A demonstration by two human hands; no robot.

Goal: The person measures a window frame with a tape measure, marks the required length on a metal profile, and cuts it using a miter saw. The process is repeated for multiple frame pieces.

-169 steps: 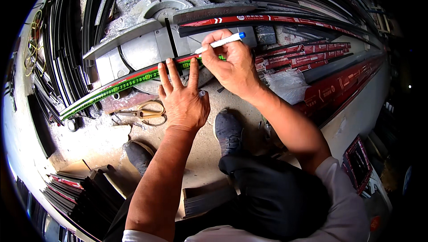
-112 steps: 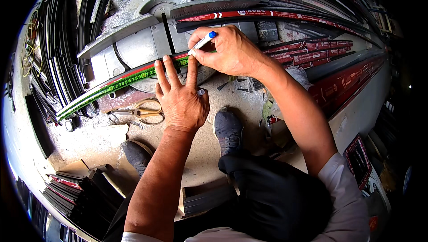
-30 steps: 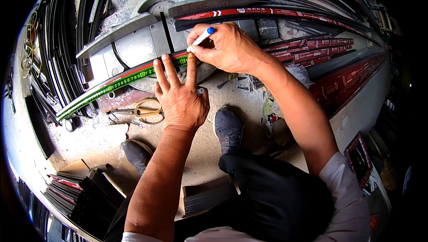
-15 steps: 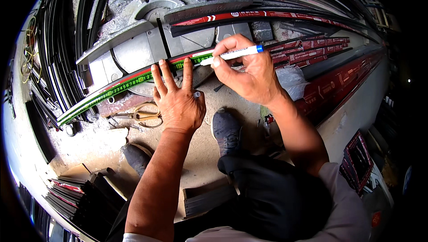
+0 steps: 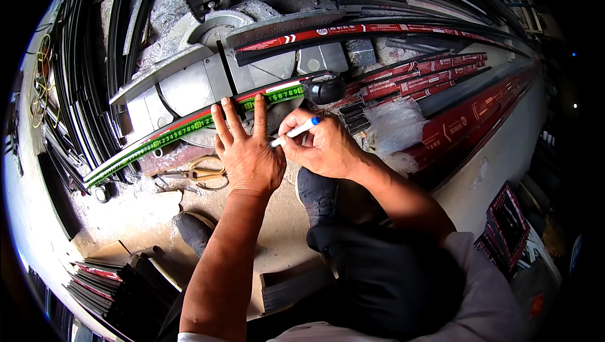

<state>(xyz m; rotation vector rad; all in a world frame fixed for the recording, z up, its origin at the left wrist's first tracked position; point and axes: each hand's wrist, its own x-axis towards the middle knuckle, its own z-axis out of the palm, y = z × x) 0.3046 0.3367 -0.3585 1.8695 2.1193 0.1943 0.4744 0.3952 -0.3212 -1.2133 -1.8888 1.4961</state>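
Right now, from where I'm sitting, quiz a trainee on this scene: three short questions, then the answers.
1. Which hand has the white marker in its grip?
2. True or false: the left hand has fingers lying across the green tape measure.
3. Where do the scissors lie in the picture?
A. On top of the green tape measure
B. To the left of the left hand
C. On the person's lap

Key:
1. The right hand
2. True
3. B

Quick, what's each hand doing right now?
Left hand: open, fingers spread across the green tape measure.
Right hand: closed, holding the white marker with a blue end.
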